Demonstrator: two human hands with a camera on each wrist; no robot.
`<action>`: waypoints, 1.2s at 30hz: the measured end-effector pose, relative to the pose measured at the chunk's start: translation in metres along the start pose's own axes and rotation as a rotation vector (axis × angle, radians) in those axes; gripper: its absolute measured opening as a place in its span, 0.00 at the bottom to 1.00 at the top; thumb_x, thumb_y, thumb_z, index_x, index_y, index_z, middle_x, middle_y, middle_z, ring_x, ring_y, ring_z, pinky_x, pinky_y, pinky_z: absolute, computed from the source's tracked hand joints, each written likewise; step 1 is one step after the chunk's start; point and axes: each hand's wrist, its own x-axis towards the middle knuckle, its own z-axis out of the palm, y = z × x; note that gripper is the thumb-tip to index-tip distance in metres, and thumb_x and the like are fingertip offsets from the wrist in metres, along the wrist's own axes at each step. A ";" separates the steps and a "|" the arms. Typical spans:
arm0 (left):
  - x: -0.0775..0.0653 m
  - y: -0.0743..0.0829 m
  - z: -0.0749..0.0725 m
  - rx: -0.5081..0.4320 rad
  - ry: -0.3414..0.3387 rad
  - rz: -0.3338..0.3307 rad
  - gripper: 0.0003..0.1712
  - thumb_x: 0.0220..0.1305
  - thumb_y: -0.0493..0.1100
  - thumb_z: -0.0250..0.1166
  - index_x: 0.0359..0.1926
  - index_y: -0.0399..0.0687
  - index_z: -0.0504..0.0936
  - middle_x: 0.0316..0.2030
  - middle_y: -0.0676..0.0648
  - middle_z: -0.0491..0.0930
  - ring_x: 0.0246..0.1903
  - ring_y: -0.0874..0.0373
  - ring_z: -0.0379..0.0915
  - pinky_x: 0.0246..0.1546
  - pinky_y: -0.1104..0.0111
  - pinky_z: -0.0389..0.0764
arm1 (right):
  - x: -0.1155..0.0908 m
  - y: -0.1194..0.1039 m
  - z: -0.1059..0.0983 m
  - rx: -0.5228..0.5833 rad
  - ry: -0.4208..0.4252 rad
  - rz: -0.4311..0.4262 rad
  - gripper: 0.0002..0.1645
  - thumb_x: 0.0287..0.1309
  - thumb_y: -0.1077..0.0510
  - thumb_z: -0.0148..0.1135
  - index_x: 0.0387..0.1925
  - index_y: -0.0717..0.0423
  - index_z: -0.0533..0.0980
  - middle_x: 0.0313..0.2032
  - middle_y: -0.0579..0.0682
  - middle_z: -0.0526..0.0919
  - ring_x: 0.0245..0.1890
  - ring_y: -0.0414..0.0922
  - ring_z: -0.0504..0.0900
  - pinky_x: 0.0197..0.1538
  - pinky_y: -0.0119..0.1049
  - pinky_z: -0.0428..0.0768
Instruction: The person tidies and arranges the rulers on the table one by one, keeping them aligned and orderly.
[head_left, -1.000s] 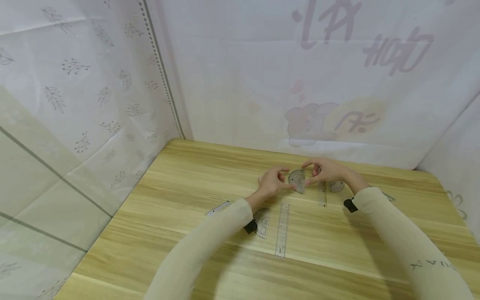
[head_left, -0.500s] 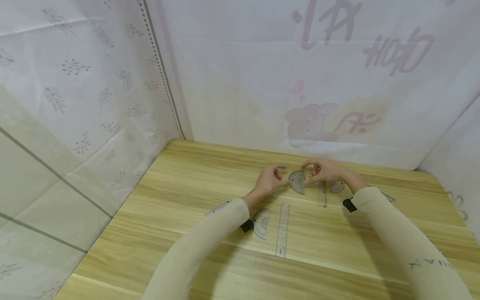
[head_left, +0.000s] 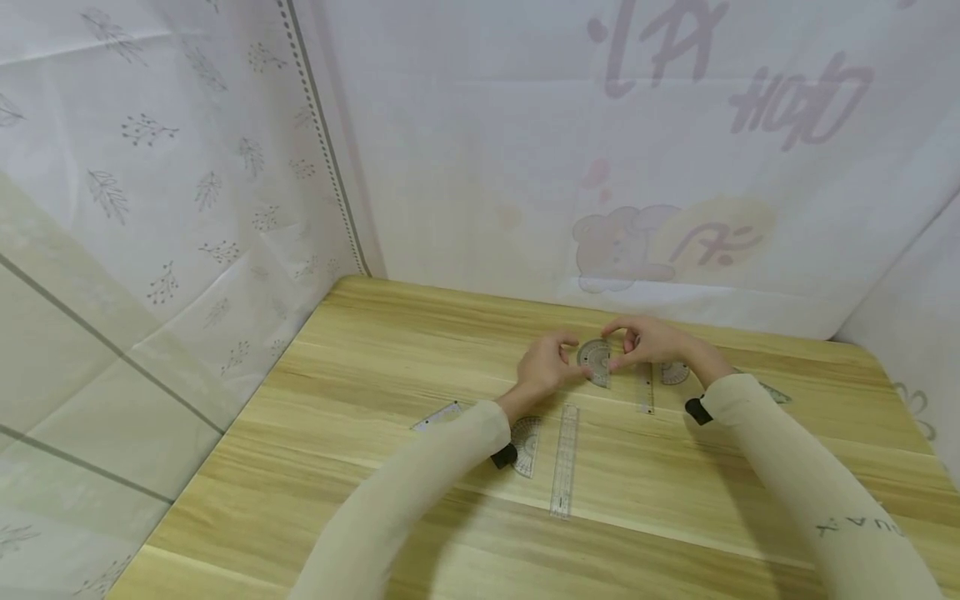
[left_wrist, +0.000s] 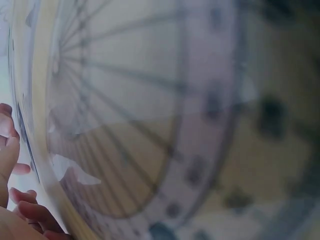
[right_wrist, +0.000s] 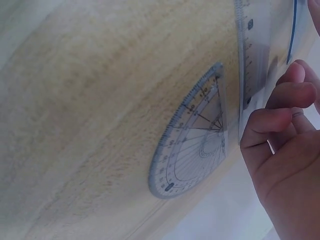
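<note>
A grey see-through protractor (head_left: 595, 363), curved side to the left, is between my two hands near the back of the wooden table. My left hand (head_left: 545, 367) touches its lower curved edge with the thumb, the index finger extended near the upper curve. With thumb and index finger, my right hand (head_left: 651, 340) holds its straight edge; the other fingers curl inward in the right wrist view. Below my left wrist lies a clear protractor (head_left: 527, 450), large and blurred in the left wrist view. Near my right hand lie a short ruler (head_left: 645, 390) and another clear protractor (right_wrist: 192, 137).
A long clear ruler (head_left: 565, 462) lies in the middle of the table (head_left: 375, 350). Part of a clear measuring piece (head_left: 437, 415) shows beside the left sleeve. A greenish pointed piece (head_left: 775, 393) sticks out behind the right sleeve. Patterned cloth (head_left: 480, 167) hangs behind the table.
My left hand drew slightly left from the grey protractor, then came back to the right, its thumb again at the lower curve. My right hand stays almost still at the straight edge.
</note>
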 end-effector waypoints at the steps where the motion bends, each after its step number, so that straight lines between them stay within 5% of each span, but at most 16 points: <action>1: -0.001 0.001 0.001 0.014 0.004 -0.006 0.34 0.51 0.51 0.82 0.59 0.50 0.83 0.26 0.56 0.76 0.19 0.64 0.67 0.18 0.73 0.67 | 0.000 0.000 0.000 -0.002 0.002 -0.002 0.40 0.56 0.54 0.78 0.65 0.65 0.72 0.28 0.53 0.76 0.26 0.46 0.71 0.31 0.36 0.70; 8: 0.000 0.004 0.003 0.112 0.011 -0.036 0.36 0.51 0.54 0.82 0.61 0.53 0.81 0.26 0.57 0.76 0.21 0.65 0.67 0.20 0.72 0.67 | 0.004 0.001 0.002 -0.005 -0.001 -0.018 0.42 0.55 0.55 0.79 0.65 0.67 0.70 0.28 0.52 0.76 0.26 0.46 0.71 0.31 0.35 0.70; 17: 0.001 0.005 0.002 0.100 -0.057 -0.041 0.37 0.53 0.53 0.81 0.62 0.51 0.80 0.26 0.57 0.77 0.21 0.64 0.69 0.20 0.72 0.68 | 0.002 -0.001 0.002 -0.016 0.001 -0.031 0.42 0.53 0.56 0.80 0.64 0.69 0.70 0.28 0.51 0.76 0.26 0.46 0.71 0.31 0.36 0.71; 36: -0.001 0.011 0.006 0.159 -0.058 -0.084 0.37 0.52 0.53 0.82 0.63 0.54 0.81 0.22 0.59 0.77 0.18 0.65 0.67 0.21 0.72 0.67 | 0.001 0.006 0.004 -0.014 0.003 -0.023 0.42 0.53 0.54 0.80 0.63 0.67 0.70 0.28 0.52 0.74 0.26 0.46 0.71 0.31 0.36 0.70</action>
